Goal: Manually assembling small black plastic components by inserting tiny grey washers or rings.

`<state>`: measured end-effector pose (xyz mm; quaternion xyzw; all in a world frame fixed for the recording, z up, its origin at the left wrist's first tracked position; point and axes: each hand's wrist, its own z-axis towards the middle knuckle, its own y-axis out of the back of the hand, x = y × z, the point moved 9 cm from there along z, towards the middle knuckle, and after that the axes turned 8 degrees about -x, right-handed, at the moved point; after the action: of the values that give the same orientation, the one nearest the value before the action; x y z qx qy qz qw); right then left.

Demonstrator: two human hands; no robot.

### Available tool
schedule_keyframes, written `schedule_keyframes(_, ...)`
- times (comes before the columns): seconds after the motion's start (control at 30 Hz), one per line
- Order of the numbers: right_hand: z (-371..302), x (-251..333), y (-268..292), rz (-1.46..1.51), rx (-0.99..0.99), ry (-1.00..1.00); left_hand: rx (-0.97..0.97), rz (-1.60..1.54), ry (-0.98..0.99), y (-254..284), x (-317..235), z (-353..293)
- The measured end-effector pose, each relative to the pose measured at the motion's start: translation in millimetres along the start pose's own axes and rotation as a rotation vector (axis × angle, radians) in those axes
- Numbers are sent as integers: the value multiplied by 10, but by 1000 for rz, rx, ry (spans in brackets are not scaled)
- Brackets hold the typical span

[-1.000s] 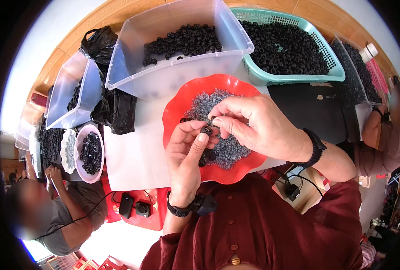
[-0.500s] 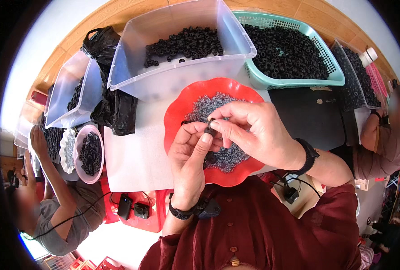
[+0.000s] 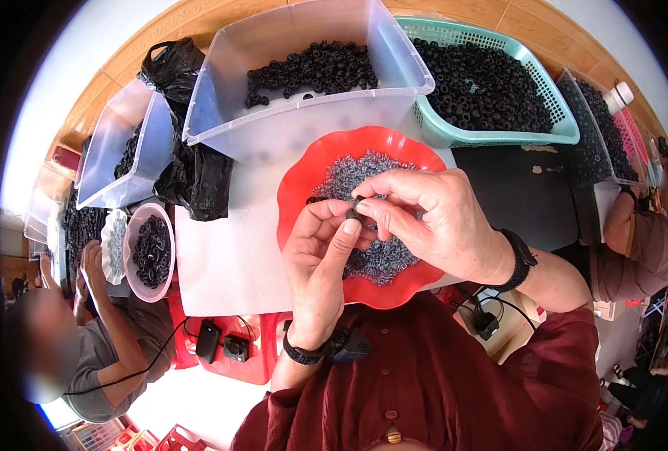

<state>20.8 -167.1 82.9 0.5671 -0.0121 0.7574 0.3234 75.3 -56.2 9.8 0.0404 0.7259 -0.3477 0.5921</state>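
Note:
Over a red scalloped dish (image 3: 292, 197), my two hands meet fingertip to fingertip. My left hand (image 3: 316, 259) pinches a small black ring-shaped part (image 3: 354, 216) between thumb and fingers. The thumb and forefinger of my right hand (image 3: 443, 225) close on the top of the same part; whether they also hold a tiny piece there is hidden. Many small grey, see-through pieces (image 3: 346, 177) fill the dish below. A few black parts (image 3: 356, 259) lie among them, partly covered by my left hand.
Behind the dish stand a clear plastic bin (image 3: 304, 113) and a green basket (image 3: 454, 135), both with black parts. A black plastic bag (image 3: 198, 184) hangs at the left, near a pink bowl (image 3: 170, 255). One co-worker (image 3: 116, 353) sits left, another (image 3: 646, 240) right.
My hands stay nearly in place, the fingertips shifting slightly around the black part. The left co-worker's raised hand has come down toward the bowls. The whole view has shifted a little.

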Motion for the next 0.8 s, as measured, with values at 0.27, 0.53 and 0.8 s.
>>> schedule_keyframes(0.27,9,-29,-10,91,-4,-73,-8,17,9,12,-18,6)
schedule_keyframes(0.53,-1,-70,-27,29,15,-71,3,-11,28,31,30,16)
schedule_keyframes(0.8,-7,32,13,-87,-68,108,-5,-3,34,35,47,14)
